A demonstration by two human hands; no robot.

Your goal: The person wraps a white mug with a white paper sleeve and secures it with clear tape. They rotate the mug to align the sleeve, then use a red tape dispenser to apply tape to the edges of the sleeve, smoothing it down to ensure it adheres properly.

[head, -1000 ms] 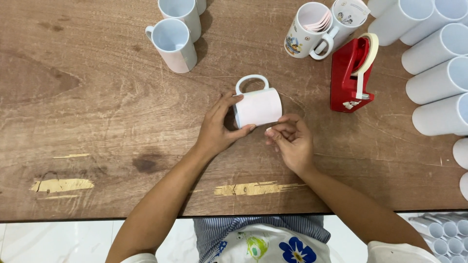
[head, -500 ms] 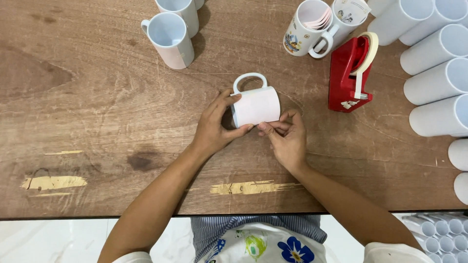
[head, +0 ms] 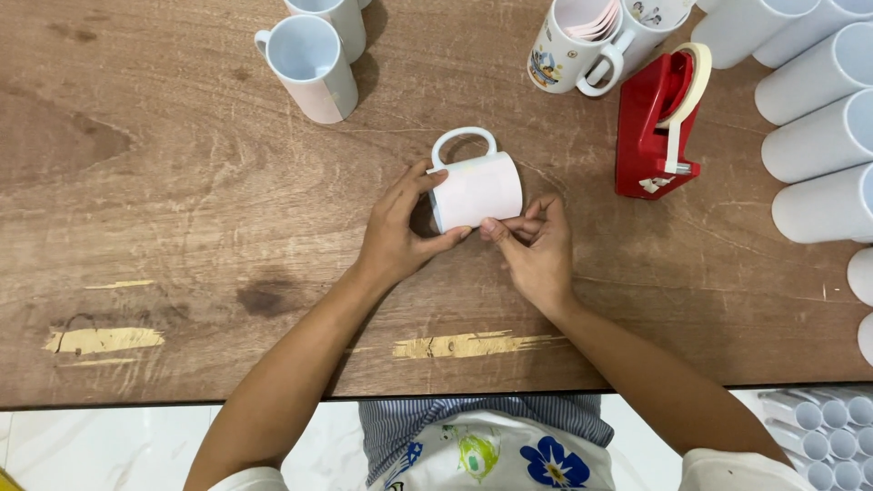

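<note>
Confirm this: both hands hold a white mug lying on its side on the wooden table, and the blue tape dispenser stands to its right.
Not quite. The head view shows the tape dispenser is red, not blue. The rest holds: left hand and right hand hold the white mug lying on the wooden table.

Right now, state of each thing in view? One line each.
white mug: on its side, handle away from the person, sheet wrapped around it
left hand: gripping the mug's open end
right hand: fingertips pinching at the mug's lower edge
red tape dispenser: upright, roll loaded
plain mug: upright, empty
printed mug: upright, paper inside
white tubes: lying stacked
</note>
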